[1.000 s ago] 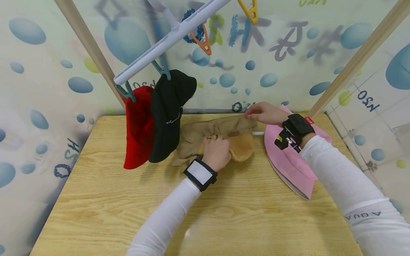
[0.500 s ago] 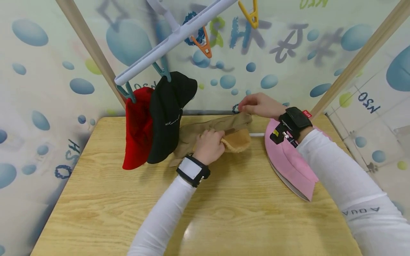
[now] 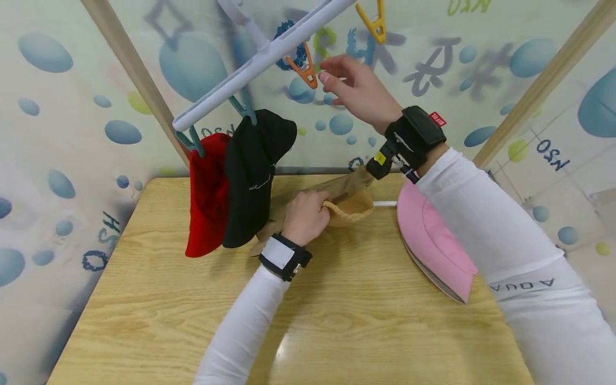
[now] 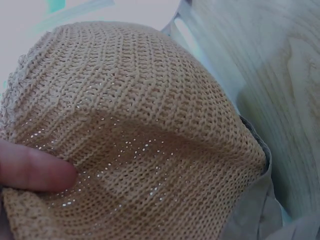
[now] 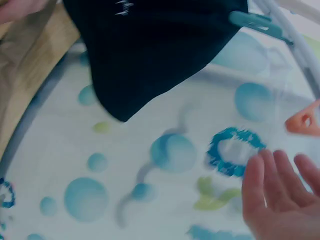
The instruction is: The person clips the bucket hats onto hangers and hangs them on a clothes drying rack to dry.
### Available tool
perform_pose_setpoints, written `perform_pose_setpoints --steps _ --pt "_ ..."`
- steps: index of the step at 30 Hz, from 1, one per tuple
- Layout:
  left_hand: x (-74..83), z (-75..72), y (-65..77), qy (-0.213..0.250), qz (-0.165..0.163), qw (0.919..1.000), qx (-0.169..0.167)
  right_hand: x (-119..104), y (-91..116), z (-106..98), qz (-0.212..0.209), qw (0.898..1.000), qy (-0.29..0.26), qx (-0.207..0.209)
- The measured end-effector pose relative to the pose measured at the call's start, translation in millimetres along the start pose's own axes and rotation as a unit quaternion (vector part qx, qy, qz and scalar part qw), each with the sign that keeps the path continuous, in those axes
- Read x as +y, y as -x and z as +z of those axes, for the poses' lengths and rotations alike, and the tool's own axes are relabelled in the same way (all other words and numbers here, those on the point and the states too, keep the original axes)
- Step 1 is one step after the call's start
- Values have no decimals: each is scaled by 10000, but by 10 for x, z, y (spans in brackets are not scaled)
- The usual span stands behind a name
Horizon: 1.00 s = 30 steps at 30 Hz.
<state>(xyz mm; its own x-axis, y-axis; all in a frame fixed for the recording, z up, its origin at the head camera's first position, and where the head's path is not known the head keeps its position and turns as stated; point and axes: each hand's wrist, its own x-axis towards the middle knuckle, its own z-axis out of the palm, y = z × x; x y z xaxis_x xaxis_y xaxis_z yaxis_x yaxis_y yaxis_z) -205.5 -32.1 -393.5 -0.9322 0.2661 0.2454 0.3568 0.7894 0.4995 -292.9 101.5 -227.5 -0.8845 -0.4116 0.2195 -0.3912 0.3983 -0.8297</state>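
Observation:
My left hand (image 3: 306,216) grips the edge of a tan knitted hat (image 3: 353,207), low over the table. In the left wrist view a finger (image 4: 37,169) presses on the open knit, and the hat's (image 4: 130,95) crown bulges away from it. A khaki cloth hat (image 3: 344,184) lies behind and under the knitted one, partly hidden. Raised toward the rack, my right hand (image 3: 361,91) has loosely bent fingers just right of a hanging orange clip (image 3: 308,72). The right wrist view has this clip (image 5: 304,120) slightly apart from the fingertips, with nothing in the hand.
Teal clips hold a red hat (image 3: 208,195) and a black bucket hat (image 3: 257,179) on the left end of the white rack bar (image 3: 260,61). A yellow clip (image 3: 375,24) hangs farther right. A pink hat (image 3: 433,240) rests on the wooden table (image 3: 346,321).
My right hand has left the khaki hat's right end and risen up and left to the orange clip. My left hand has shifted slightly left with the knitted hat.

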Motion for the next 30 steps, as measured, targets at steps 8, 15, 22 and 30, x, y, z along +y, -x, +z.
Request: perform_pose_setpoints --steps 8,15,22,30 --pt "-13 -12 3 20 -26 10000 87 -239 -239 134 126 9971 -495 571" --pt "-36 -99 -23 108 -247 9990 363 -258 -187 139 263 9934 -983 529" --pt "-57 -221 -97 332 -317 9985 314 -263 -119 94 492 9835 -1737 100" --pt "-61 -351 -203 618 -213 9975 274 -235 -81 76 612 9763 -2049 -323"
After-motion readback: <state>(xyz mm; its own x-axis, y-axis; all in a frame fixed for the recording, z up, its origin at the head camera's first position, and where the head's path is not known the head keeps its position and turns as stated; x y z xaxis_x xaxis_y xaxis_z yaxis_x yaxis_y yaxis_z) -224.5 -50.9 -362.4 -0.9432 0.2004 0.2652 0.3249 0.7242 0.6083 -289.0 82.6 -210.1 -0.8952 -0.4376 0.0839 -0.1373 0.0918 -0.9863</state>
